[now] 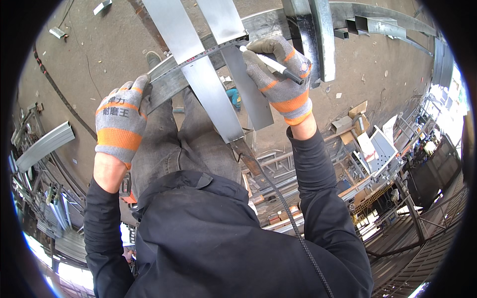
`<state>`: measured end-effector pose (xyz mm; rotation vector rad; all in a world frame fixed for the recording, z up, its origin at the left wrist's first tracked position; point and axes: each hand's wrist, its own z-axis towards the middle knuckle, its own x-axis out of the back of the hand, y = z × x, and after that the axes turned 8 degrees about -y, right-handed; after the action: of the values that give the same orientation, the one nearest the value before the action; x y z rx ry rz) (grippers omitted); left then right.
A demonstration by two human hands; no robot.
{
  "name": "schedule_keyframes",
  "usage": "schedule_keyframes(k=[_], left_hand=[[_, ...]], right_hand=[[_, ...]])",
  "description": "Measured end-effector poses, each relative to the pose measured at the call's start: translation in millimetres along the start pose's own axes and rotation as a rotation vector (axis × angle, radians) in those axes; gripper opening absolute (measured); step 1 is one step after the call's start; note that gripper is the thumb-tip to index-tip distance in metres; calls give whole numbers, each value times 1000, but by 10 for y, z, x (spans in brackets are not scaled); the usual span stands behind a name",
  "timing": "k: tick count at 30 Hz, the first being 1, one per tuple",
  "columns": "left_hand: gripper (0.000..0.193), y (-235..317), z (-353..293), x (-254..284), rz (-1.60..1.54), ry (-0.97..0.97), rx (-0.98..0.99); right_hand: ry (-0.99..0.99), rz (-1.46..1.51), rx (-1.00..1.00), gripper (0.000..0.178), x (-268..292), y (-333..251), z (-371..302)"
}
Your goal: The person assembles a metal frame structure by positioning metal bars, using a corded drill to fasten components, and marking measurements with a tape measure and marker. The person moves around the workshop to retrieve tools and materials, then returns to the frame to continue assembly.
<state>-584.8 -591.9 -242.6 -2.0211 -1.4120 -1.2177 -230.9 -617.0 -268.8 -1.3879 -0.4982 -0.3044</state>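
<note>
Both my hands wear grey gloves with orange bands. My right hand (283, 74) grips a white marker pen (271, 63) with a black end, its tip close to a flat metal strip (243, 84). A second, wider metal strip (211, 99) lies to its left. Across both runs a thin tape measure (208, 51) with dark and red marks. The tape leads toward my left hand (121, 116), which is closed at the left end of a grey steel bar (171, 87) beneath the strips. Its fingers partly hide what they hold.
Two upright steel sections (313, 39) stand right of the strips, beside short square tubes (377, 26). A teal power tool (233, 98) rests on the floor below. A black cord (283, 203) crosses near my right arm. Metal racks and scrap (367, 144) fill the right side.
</note>
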Motion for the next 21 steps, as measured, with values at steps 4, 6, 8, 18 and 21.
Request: schedule_keyframes(k=[4, 6, 8, 18, 21], left_hand=[[52, -16, -5, -22, 10, 14, -12], [52, -9, -8, -18, 13, 17, -9], [52, 8, -7, -3, 16, 20, -5], [52, 77, 12, 79, -1, -74, 50], [52, 66, 5, 64, 4, -74, 47]], right_hand=[[-5, 2, 7, 22, 5, -2, 5], [-11, -5, 12, 22, 9, 4, 7], [-21, -4, 12, 22, 14, 11, 8], [-32, 9, 21, 25, 24, 28, 4], [-41, -5, 30, 25, 31, 31, 5]])
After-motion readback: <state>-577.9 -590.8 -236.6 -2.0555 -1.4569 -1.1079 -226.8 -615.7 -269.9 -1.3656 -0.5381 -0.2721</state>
